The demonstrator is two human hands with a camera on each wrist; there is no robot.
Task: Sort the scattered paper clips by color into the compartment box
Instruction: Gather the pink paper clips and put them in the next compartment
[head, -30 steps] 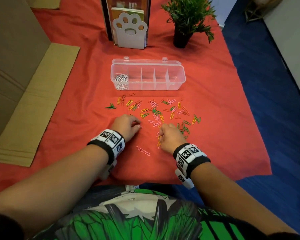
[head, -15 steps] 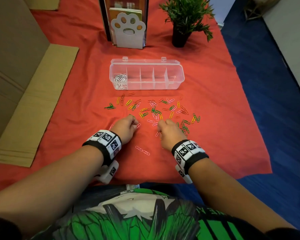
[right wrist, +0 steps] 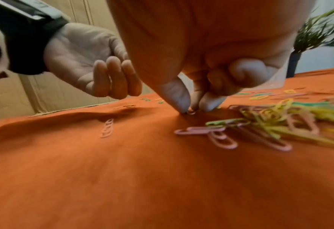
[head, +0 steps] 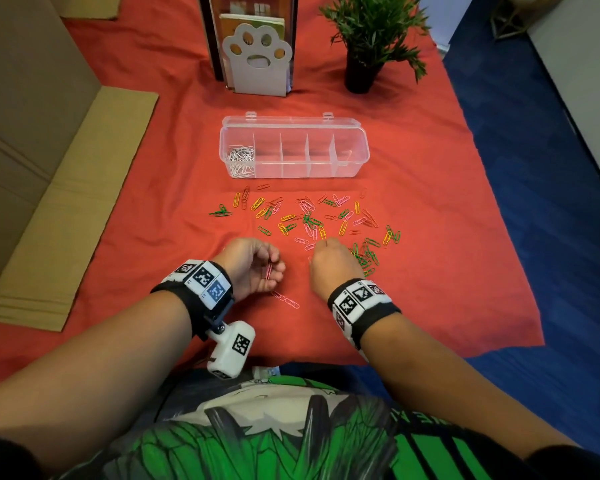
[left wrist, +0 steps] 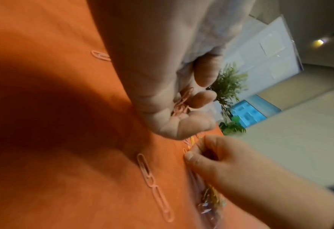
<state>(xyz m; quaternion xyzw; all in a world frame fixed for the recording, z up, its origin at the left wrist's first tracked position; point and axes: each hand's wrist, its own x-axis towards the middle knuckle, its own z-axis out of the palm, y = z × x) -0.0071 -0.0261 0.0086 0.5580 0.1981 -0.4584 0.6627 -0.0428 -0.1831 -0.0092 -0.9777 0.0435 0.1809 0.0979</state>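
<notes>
Pink, yellow, green and red paper clips [head: 312, 220] lie scattered on the red cloth in front of the clear compartment box [head: 361, 159]. Its leftmost compartment holds white clips [head: 241, 161]; the other compartments look empty. My left hand [head: 274, 268] is turned palm inward, fingers curled round a few pink clips [left wrist: 181, 103]. My right hand [head: 326, 242] is at the near edge of the scatter, where thumb and fingertips [right wrist: 177, 99] pinch a pink clip [right wrist: 191, 111] that lies on the cloth. Two more pink clips [head: 286, 299] lie between my wrists.
Behind the box stand a paw-shaped holder [head: 257, 60] with books and a potted plant [head: 371, 39]. Cardboard [head: 49, 202] lies along the left. The cloth ends at the right and at the near edge, with blue floor [head: 551, 237] beyond.
My left hand has lifted off the cloth and turned over, showing the pink clips in it. My right hand has moved forward to the pile's near edge and pinched down.
</notes>
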